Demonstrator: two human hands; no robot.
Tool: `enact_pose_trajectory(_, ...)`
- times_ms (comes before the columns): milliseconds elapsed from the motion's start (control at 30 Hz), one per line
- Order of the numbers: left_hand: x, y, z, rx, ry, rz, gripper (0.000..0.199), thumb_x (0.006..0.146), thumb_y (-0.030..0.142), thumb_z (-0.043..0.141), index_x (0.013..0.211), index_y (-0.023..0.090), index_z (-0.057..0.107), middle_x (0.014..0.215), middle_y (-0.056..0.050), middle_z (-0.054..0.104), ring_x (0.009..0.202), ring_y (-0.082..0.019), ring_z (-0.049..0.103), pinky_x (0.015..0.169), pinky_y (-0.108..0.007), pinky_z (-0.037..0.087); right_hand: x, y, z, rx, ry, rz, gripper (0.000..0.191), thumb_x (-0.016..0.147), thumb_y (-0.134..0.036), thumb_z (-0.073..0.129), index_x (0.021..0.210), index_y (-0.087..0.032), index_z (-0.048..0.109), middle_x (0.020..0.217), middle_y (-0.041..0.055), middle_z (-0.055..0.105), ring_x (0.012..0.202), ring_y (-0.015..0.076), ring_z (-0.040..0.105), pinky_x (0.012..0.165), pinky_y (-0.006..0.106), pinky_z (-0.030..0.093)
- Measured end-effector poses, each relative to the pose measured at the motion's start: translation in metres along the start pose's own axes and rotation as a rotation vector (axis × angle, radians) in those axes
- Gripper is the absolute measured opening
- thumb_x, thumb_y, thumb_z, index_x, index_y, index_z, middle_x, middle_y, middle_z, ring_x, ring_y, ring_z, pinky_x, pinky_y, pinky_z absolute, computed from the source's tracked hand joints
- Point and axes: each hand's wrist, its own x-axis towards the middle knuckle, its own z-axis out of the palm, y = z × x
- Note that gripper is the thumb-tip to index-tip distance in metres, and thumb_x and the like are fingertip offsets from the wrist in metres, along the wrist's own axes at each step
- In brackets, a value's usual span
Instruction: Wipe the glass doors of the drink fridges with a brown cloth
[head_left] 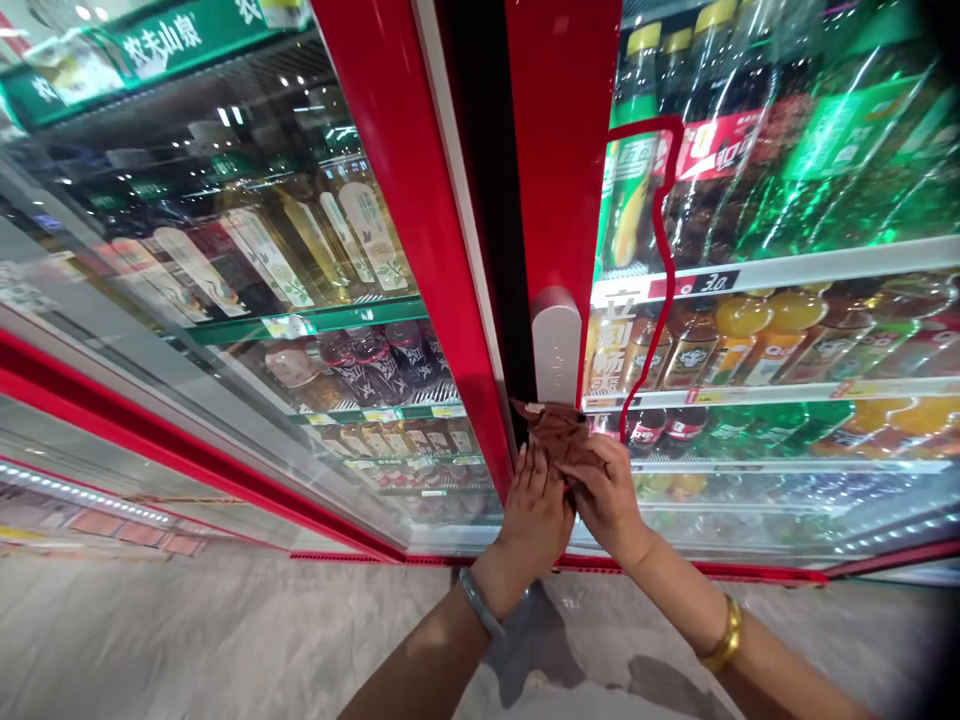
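A crumpled brown cloth lies against the lower part of the silver door handle on the red frame of the right cooler door. My right hand is closed on the cloth's right side, with thumb and fingers bunching it. From the left, my left hand presses its fingers, held close together, onto the cloth's lower left part. A grey-blue bangle is on my left wrist and a gold bracelet on my right. The lower end of the handle is hidden behind the cloth and hands.
Left of my hands stands another red-framed glass door, with bottled drinks on shelves behind it. A dark gap runs between the doors. Behind the right glass are soda and juice bottles. Grey floor lies below.
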Motion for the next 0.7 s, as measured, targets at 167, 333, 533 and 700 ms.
enact_pose_trajectory(167, 0.057, -0.001, -0.058, -0.29, 0.112, -0.094, 0.082, 0.095, 0.013, 0.044, 0.166, 0.007, 0.003, 0.172, -0.022, 0.016, 0.161, -0.031, 0.011, 0.127, -0.051, 0.033, 0.059, -0.018, -0.002, 0.17, 0.179, 0.272, 0.039, 0.09, -0.022, 0.065, 0.127, -0.028, 0.054, 0.135, 0.0105, 0.057, 0.131, 0.0256, 0.057, 0.107, 0.053, 0.052)
enact_pose_trajectory(333, 0.078, 0.003, -0.076, -0.601, 0.091, -0.318, 0.075, 0.099, 0.018, 0.038, 0.167, 0.012, 0.006, 0.172, -0.017, 0.021, 0.159, -0.026, 0.024, 0.128, -0.046, 0.033, 0.083, -0.023, 0.004, 0.605, 0.123, 0.805, 0.069, 0.084, -0.045, 0.076, 0.141, -0.027, 0.042, 0.139, 0.0118, 0.061, 0.125, 0.0247, 0.064, 0.109, 0.045, 0.052)
enact_pose_trajectory(533, 0.081, 0.005, -0.077, -0.538, 0.119, -0.393, 0.065, 0.093, 0.019, 0.043, 0.157, 0.006, 0.037, 0.162, -0.02, 0.043, 0.152, -0.03, 0.04, 0.127, -0.049, 0.035, 0.099, -0.028, 0.011, 0.715, 0.116, 0.877, 0.063, 0.078, -0.053, 0.08, 0.128, -0.026, 0.054, 0.124, 0.007, 0.071, 0.114, 0.0242, 0.068, 0.107, 0.043, 0.052)
enact_pose_trajectory(700, 0.087, -0.006, -0.071, -0.555, 0.172, -0.4, 0.064, 0.09, 0.023, 0.048, 0.151, 0.004, 0.044, 0.151, -0.024, 0.053, 0.145, -0.033, 0.049, 0.124, -0.051, 0.039, 0.105, -0.034, 0.018, 0.656, 0.201, 0.825, 0.058, 0.074, -0.053, 0.081, 0.12, -0.026, 0.059, 0.117, 0.0045, 0.073, 0.109, 0.0224, 0.07, 0.103, 0.039, 0.054)
